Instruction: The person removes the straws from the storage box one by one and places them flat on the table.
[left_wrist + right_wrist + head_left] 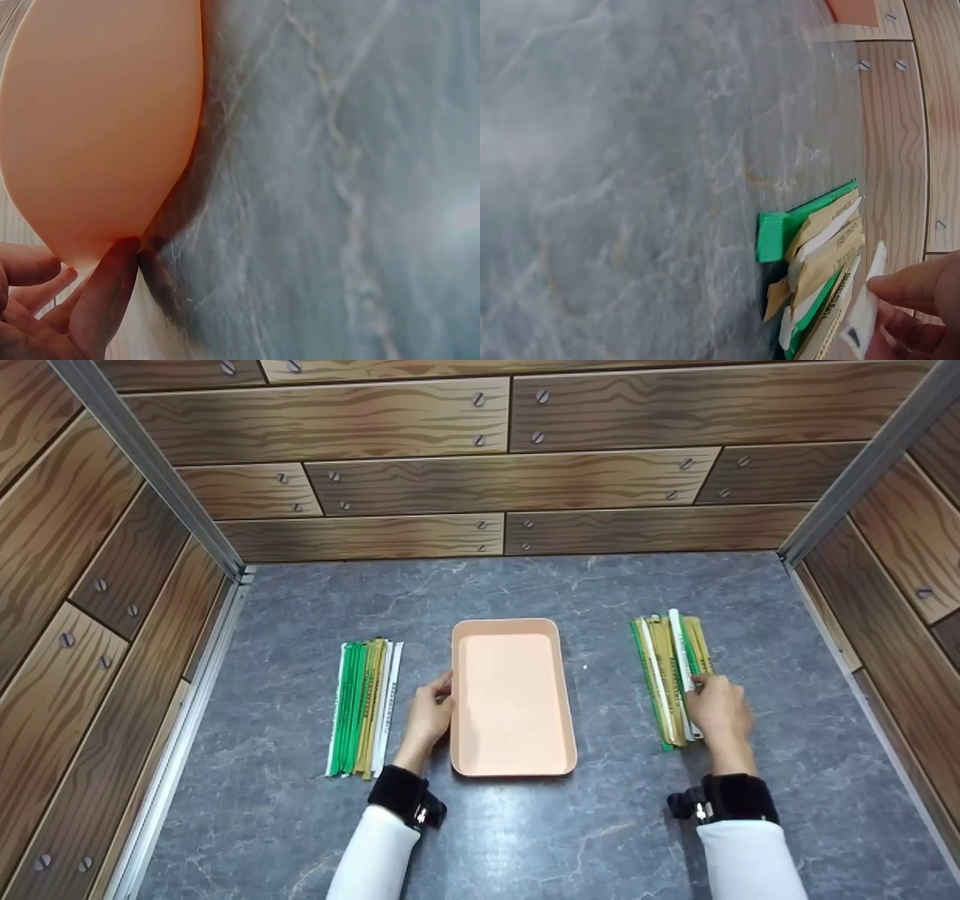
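Note:
A shallow peach-coloured tray (514,697) lies lengthwise between both hands. My left hand (431,712) rests against its left outer wall; in the left wrist view the thumb (109,292) touches the tray's side, with loosely extended fingers beside it. On the right, my right hand (721,709) pinches a white slim paper-wrapped stick (864,311) between thumb and fingers. This stick slants over a bundle of similar wrapped sticks (660,675) in green, tan and white, its near end raised in the right wrist view. The bundle's near right part is hidden under the hand.
To the left of the tray lies another row of slim wrapped sticks (364,709), green, tan and white side by side. Wood-patterned walls (420,484) enclose the grey marbled table (517,832) at the back and both sides, with metal rails (199,690) along the edges.

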The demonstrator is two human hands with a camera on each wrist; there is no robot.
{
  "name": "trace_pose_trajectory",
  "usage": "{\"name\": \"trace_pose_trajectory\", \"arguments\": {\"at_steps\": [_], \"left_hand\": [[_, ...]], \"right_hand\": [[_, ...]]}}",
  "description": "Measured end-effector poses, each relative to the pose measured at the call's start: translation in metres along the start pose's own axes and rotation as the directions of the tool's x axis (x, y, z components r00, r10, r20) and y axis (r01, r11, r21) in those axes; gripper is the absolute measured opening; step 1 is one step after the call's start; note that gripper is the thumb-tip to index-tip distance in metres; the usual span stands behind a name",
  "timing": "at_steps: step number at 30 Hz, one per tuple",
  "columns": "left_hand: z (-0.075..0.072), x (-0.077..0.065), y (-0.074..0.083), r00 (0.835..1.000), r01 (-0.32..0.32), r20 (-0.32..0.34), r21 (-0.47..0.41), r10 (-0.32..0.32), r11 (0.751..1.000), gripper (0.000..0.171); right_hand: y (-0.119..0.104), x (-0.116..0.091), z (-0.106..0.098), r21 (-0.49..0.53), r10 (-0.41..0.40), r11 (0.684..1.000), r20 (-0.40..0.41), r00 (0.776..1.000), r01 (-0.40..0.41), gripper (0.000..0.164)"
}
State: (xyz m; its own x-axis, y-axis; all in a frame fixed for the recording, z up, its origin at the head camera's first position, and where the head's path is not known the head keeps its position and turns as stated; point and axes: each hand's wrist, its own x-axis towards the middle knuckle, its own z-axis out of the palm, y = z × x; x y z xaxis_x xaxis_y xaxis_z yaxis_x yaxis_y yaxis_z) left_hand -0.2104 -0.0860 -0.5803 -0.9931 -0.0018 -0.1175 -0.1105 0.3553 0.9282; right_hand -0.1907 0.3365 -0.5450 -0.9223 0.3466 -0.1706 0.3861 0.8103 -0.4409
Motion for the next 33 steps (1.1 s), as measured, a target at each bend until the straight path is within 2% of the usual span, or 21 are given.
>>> {"name": "trace_pose_trajectory", "arguments": {"at_steps": [6, 12, 15, 18, 22, 25, 29, 33], "left_hand": [[-0.001, 0.000, 0.000, 1.000, 0.015, 0.003, 0.009, -0.015, 1.000, 0.050], [-0.004, 0.001, 0.002, 0.999, -0.007, 0.037, 0.060, 0.005, 0.998, 0.045], [-0.007, 0.001, 0.004, 0.998, -0.053, 0.037, 0.109, 0.049, 0.993, 0.042], [-0.015, -0.001, 0.009, 0.995, -0.102, 0.010, 0.167, 0.102, 0.981, 0.042], [-0.034, -0.003, 0.014, 0.982, -0.172, -0.034, 0.277, 0.188, 0.945, 0.043], [-0.053, -0.003, 0.016, 0.971, -0.212, -0.034, 0.350, 0.238, 0.913, 0.047], [-0.077, -0.003, 0.016, 0.965, -0.227, -0.020, 0.439, 0.262, 0.869, 0.055], [-0.098, -0.003, 0.013, 0.968, -0.200, -0.015, 0.556, 0.250, 0.807, 0.063]], "right_hand": [[-0.005, -0.001, 0.000, -0.004, 0.006, 1.000, -0.019, 1.000, -0.006, 0.043], [-0.016, -0.010, 0.001, 0.045, -0.149, 0.987, -0.067, 0.987, 0.152, 0.037], [-0.022, -0.014, 0.001, 0.058, -0.228, 0.970, -0.103, 0.968, 0.235, 0.036], [-0.027, -0.017, 0.000, 0.051, -0.287, 0.954, -0.136, 0.948, 0.296, 0.038], [-0.030, -0.018, -0.002, 0.037, -0.354, 0.931, -0.153, 0.923, 0.363, 0.044], [-0.029, -0.017, -0.002, 0.041, -0.386, 0.918, -0.133, 0.913, 0.394, 0.049], [-0.022, -0.015, -0.004, 0.019, -0.396, 0.917, -0.090, 0.914, 0.399, 0.056], [-0.014, -0.013, -0.008, -0.044, -0.372, 0.928, -0.063, 0.926, 0.370, 0.066]]}}
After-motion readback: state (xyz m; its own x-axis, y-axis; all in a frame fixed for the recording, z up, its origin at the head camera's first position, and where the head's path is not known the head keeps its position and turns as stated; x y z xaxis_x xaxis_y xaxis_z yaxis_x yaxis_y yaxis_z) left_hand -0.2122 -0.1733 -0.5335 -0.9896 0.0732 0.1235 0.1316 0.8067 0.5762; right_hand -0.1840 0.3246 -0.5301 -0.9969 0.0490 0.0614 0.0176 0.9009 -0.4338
